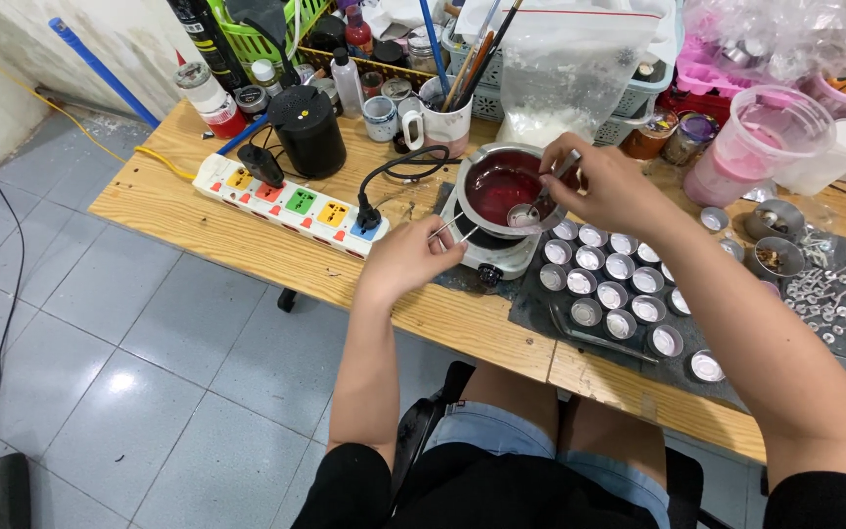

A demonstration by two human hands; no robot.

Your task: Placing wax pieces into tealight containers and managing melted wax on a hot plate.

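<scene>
Right now I am dipping a small metal spoon (531,210) into the steel pot (503,183) of red liquid wax, which is sitting on a little hot plate (487,253) just above the centre of the frame. My right hand (607,186) is pinching the spoon's thin handle near its top, fingers narrow around it, while the bowl is hanging over the pot's near rim. My left hand (411,257) is closed on a pair of slim metal tweezers (447,229), tips pointing toward the hot plate.

To my judgement the spoon is light and stiff, but its load is runny and probably hot, so I am keeping hold high on the handle and the bowl level; a tilt would likely spill. The pot looks heavier and slippery with wax, and its wall is likely hot.

Just right of the hot plate, rows of small foil cups (611,294) are standing on a dark mat (540,313), most looking whitish inside. A power strip (291,201) is lying on the bench (247,245) at left, and a pink-tinted measuring jug (761,142) is standing at upper right.
</scene>
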